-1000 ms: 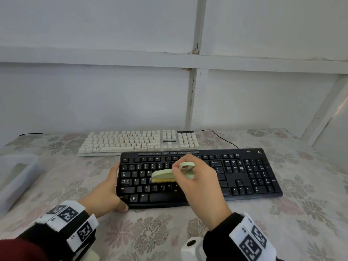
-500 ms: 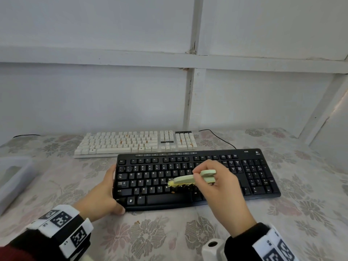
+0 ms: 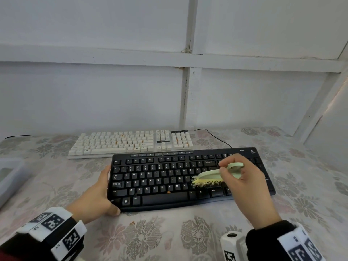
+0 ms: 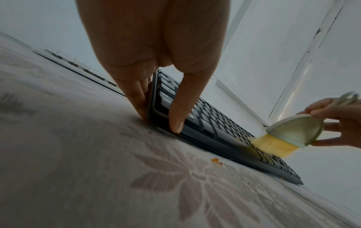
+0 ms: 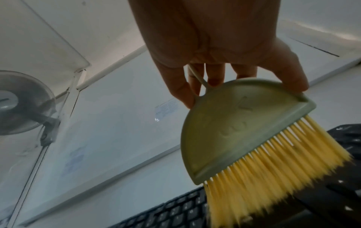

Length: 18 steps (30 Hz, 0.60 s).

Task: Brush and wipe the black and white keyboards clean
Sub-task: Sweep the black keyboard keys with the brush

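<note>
White panelled walls back a floral-clothed counter (image 3: 188,234), where the black keyboard (image 3: 169,183) lies mid-counter and the white keyboard (image 3: 130,142) nearer the far edge. Left hand (image 3: 94,198) clasps the black keyboard's left end; right hand (image 3: 246,183) pinches a green brush (image 3: 211,175), bristles on the right-hand keys.

Both forearms wear black sleeves (image 3: 263,240) with white wristbands (image 3: 56,228) bearing black square fiducial markers; a white wrist camera (image 3: 233,242) mounts underneath.

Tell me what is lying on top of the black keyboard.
On the black keyboard: an orange crumb above the space bar, and the yellow bristles of the brush held by the right hand. Keys beneath that hand and brush are hidden.
</note>
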Motion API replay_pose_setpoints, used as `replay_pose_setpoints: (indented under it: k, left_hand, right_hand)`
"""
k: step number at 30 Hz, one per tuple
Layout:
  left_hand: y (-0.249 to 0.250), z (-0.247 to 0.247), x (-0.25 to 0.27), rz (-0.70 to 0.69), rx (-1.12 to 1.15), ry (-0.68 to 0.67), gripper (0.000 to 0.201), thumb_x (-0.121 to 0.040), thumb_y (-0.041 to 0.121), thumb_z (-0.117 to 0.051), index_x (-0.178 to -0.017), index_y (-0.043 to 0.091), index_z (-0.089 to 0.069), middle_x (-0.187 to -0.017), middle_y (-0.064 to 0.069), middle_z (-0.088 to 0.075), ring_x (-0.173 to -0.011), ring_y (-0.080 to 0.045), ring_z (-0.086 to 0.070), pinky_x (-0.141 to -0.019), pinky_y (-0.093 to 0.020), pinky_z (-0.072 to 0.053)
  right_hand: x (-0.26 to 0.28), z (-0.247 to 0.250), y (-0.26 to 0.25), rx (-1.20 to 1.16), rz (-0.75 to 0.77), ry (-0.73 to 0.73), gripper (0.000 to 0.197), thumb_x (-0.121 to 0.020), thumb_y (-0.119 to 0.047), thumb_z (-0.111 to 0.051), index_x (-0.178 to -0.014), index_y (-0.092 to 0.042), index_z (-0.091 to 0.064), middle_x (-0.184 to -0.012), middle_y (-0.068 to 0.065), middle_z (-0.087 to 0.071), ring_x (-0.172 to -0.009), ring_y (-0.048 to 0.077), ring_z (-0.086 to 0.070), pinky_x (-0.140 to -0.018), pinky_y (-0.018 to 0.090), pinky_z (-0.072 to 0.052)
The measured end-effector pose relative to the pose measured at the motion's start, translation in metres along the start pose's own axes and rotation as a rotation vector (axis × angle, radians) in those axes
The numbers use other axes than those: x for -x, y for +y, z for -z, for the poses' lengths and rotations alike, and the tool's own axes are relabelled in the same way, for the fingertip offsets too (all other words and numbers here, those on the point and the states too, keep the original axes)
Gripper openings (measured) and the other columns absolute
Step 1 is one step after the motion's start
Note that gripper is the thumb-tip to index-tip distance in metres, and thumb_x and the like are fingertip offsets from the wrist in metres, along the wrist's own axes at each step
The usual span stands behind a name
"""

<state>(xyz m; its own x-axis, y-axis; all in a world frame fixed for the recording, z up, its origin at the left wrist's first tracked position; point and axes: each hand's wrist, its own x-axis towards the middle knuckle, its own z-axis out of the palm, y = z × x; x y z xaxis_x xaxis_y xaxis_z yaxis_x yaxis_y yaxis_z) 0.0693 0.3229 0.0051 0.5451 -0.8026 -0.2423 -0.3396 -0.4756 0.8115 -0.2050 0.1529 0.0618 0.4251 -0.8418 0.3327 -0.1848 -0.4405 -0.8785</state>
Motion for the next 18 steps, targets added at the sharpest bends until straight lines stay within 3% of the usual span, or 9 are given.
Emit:
replay_pose_setpoints:
  k: [3, 6, 8, 13, 16, 18]
  left_hand:
    - [0.000, 0.000, 0.000, 0.004, 0.010, 0.002, 0.125, -0.055, -0.009, -0.075, -0.144, 0.043, -0.003, -0.108, 0.003, -0.057, -0.097, -0.021, -0.062, -0.087, -0.042, -0.051]
    - [0.001, -0.001, 0.001, 0.008, 0.014, 0.003, 0.125, -0.055, -0.009, -0.074, -0.143, 0.043, -0.003, -0.107, 0.003, -0.058, -0.096, -0.021, -0.062, -0.088, -0.042, -0.050]
    - [0.001, -0.001, 0.001, 0.005, 0.016, 0.003, 0.124, -0.056, -0.010, -0.074, -0.143, 0.043, -0.003, -0.107, 0.002, -0.058, -0.096, -0.021, -0.062, -0.087, -0.042, -0.051]
    - [0.000, -0.001, 0.001, 0.010, 0.017, 0.002, 0.126, -0.055, -0.009, -0.074, -0.143, 0.044, -0.002, -0.108, 0.003, -0.058, -0.096, -0.022, -0.062, -0.086, -0.042, -0.051]
    - [0.000, -0.001, 0.000, 0.014, 0.019, 0.007, 0.125, -0.057, -0.011, -0.074, -0.144, 0.043, -0.002, -0.107, 0.003, -0.058, -0.095, -0.021, -0.063, -0.085, -0.041, -0.051]
    - [0.001, -0.001, 0.001, 0.010, 0.021, 0.009, 0.125, -0.056, -0.012, -0.074, -0.143, 0.044, -0.003, -0.106, 0.002, -0.059, -0.093, -0.022, -0.063, -0.085, -0.042, -0.051]
  right_hand:
    - [0.000, 0.005, -0.005, -0.039, 0.004, -0.035, 0.019, -0.085, -0.006, -0.060, -0.074, -0.021, -0.062, -0.070, -0.011, -0.061, -0.054, 0.003, -0.045, -0.050, 0.010, -0.035]
    - [-0.001, 0.011, 0.003, -0.023, -0.054, -0.045, 0.019, -0.086, -0.006, -0.060, -0.075, -0.022, -0.062, -0.061, -0.005, -0.054, -0.046, 0.006, -0.036, -0.044, 0.013, -0.031]
    - [-0.006, 0.022, 0.010, 0.064, -0.079, 0.014, 0.020, -0.086, -0.007, -0.059, -0.075, -0.024, -0.061, -0.063, 0.000, -0.052, -0.042, 0.008, -0.031, -0.041, 0.014, -0.028]
    - [-0.016, 0.052, 0.002, 0.153, -0.024, 0.197, 0.022, -0.084, -0.002, -0.058, -0.077, -0.021, -0.062, -0.074, -0.006, -0.057, -0.058, 0.010, -0.045, -0.050, 0.015, -0.034]
    - [-0.017, 0.050, 0.003, 0.061, -0.015, 0.152, 0.019, -0.083, -0.004, -0.060, -0.076, -0.021, -0.064, -0.075, -0.007, -0.060, -0.060, 0.002, -0.049, -0.052, 0.007, -0.036]
    - [-0.016, 0.045, 0.009, 0.023, -0.044, 0.095, 0.018, -0.083, -0.004, -0.061, -0.075, -0.019, -0.065, -0.073, -0.004, -0.059, -0.056, 0.003, -0.045, -0.049, 0.006, -0.035]
